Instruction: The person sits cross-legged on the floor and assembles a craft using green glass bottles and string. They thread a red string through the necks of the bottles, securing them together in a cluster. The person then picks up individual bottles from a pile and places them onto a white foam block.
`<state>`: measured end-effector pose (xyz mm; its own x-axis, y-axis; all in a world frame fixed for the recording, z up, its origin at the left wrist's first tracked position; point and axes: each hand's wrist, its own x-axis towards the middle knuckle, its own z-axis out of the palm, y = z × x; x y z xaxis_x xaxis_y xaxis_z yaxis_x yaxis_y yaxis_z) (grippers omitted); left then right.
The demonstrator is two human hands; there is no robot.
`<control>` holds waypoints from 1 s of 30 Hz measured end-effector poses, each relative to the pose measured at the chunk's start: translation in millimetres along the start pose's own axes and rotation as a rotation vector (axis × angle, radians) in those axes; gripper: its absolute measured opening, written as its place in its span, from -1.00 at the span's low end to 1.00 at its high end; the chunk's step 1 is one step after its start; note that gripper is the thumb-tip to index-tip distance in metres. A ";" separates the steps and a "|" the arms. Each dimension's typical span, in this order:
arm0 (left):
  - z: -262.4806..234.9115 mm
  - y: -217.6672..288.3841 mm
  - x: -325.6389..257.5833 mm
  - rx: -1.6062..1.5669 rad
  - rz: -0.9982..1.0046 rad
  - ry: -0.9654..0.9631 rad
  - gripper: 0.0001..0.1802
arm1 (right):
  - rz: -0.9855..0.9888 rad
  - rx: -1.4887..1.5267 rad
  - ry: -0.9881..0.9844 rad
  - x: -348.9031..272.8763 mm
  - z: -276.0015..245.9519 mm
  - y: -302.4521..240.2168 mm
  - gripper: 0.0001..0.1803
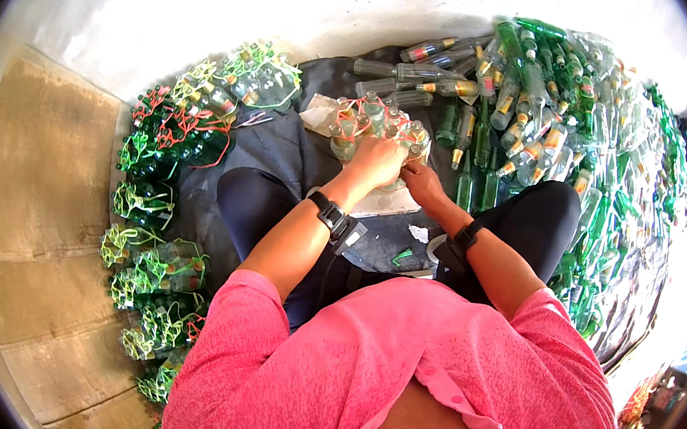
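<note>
A cluster of clear glass bottles stands upright on the dark cloth in front of me, with red and yellow string looped round their necks. My left hand rests on the near side of this cluster, fingers curled on the bottles. My right hand sits just to its right, fingers pinched at the bundle's string or a bottle; what it grips is hidden. Both wrists wear black bands.
Tied bundles of green bottles in yellow-green string line my left side, with red-strung ones farther back. A big heap of loose green and clear bottles fills the right. My knees in dark trousers flank the cloth.
</note>
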<state>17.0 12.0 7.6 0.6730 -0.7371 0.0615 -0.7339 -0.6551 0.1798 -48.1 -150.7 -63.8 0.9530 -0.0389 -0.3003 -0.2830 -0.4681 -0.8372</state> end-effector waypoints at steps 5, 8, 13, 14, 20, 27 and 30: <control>-3.1 2.3 0.5 0.054 -0.008 0.017 -0.82 | -0.095 -0.038 0.035 8.9 12.4 17.6 -0.59; -3.0 9.5 5.1 0.061 -0.004 0.014 -0.81 | -0.228 -0.226 -0.019 23.0 13.8 22.6 -0.61; -4.7 16.7 9.2 0.081 0.018 -0.051 -0.79 | -0.083 -0.454 -0.018 5.9 -11.9 -3.7 -0.76; -4.7 16.9 9.7 0.079 -0.005 -0.060 -0.80 | -0.107 -0.530 -0.027 0.1 -24.4 -11.1 -0.79; 2.3 16.6 9.5 0.066 0.005 -0.014 -0.87 | 0.034 -0.729 0.201 4.6 -115.7 -35.2 -0.78; 3.0 11.2 11.3 0.072 -0.033 -0.056 -0.86 | 0.213 -0.655 0.740 8.3 -214.4 -23.6 -0.83; 2.5 10.9 9.8 0.080 -0.016 -0.049 -0.88 | 0.264 -0.526 0.929 2.1 -282.5 -21.8 -0.76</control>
<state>15.4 -2.7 7.7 0.6811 -0.7322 0.0105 -0.7291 -0.6768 0.1014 -9.4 -390.0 82.9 0.6414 -0.7394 0.2049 -0.6189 -0.6564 -0.4313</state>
